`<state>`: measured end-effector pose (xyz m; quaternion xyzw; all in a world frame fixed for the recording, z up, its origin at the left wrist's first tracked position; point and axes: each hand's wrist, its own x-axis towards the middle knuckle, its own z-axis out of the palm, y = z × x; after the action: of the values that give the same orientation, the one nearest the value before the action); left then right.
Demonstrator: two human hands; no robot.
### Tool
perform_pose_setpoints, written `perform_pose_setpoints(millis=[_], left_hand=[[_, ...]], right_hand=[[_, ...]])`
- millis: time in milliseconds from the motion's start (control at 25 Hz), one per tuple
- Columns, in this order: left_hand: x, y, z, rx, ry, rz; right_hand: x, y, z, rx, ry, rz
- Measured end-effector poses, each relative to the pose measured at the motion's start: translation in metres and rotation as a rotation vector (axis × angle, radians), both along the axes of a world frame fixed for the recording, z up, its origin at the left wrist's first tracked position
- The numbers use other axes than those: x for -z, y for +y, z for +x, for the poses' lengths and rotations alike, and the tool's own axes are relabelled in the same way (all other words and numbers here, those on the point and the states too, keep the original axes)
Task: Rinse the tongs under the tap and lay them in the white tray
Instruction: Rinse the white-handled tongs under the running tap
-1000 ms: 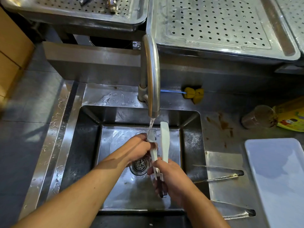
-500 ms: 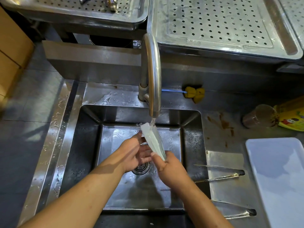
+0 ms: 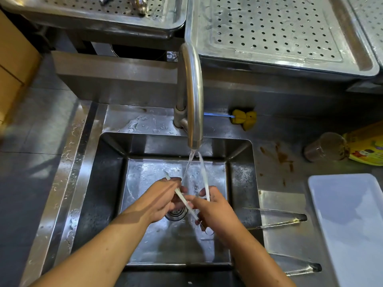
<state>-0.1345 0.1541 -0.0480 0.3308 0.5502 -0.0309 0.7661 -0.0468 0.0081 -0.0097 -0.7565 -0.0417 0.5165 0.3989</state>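
Tongs over sink, arms splayed under tap stream | left hand pinches one arm, right hand grips hinge end | judged light, springy, slick when wet | best held near hinge, both arms squeezed | tray well apart, right.

Commercial kitchen, wash-up station. Nearly everything is stainless steel: a deep square sink set into a steel counter, with a tall gooseneck tap running. Large perforated steel trays sit on a raised shelf behind. Two pairs of long metal tongs lie right of the sink, beside a white tray. A yellow brush and a stained plastic cup sit near the back.
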Motion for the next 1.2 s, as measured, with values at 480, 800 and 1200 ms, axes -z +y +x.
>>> perform_pose_setpoints(millis=[480, 800, 1200], left_hand=[[0.005, -0.001, 0.037, 0.384, 0.080, 0.322], [-0.003, -0.010, 0.008, 0.160, -0.190, -0.097], [-0.005, 0.016, 0.010, -0.003, 0.109, 0.152]], right_hand=[[-0.005, -0.024, -0.022, -0.014, -0.176, 0.158], [0.002, 0.001, -0.022, 0.058, 0.038, 0.078], [0.026, 0.000, -0.040, -0.048, 0.177, 0.128]])
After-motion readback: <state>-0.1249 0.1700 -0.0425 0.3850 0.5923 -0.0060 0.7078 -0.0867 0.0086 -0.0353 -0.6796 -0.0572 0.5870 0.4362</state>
